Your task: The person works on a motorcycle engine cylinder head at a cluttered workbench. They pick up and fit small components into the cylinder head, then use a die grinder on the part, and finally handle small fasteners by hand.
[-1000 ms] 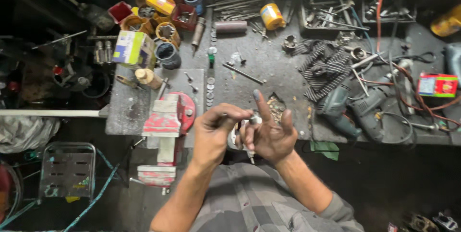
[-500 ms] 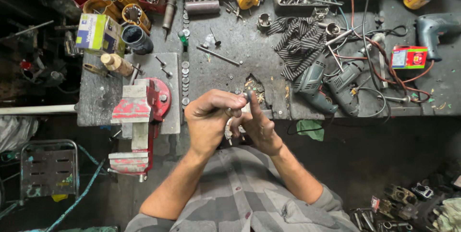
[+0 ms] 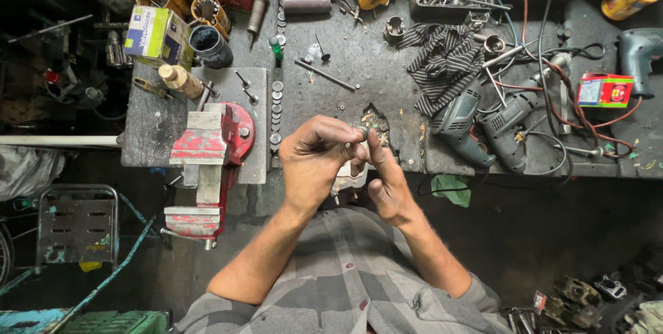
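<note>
Both the left hand [image 3: 314,161] and right hand [image 3: 387,182] pinch a small metal part [image 3: 360,130] near the red vise [image 3: 207,168]. It looks light, stiff, probably slippery; fingertip grip suits it

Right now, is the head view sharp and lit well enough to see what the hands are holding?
Head view: the workbench is evenly lit and sharp; the left hand and right hand are sharp too, but the small metal part between them is mostly hidden by fingers; the floor and edges fall into deep shadow.
</note>
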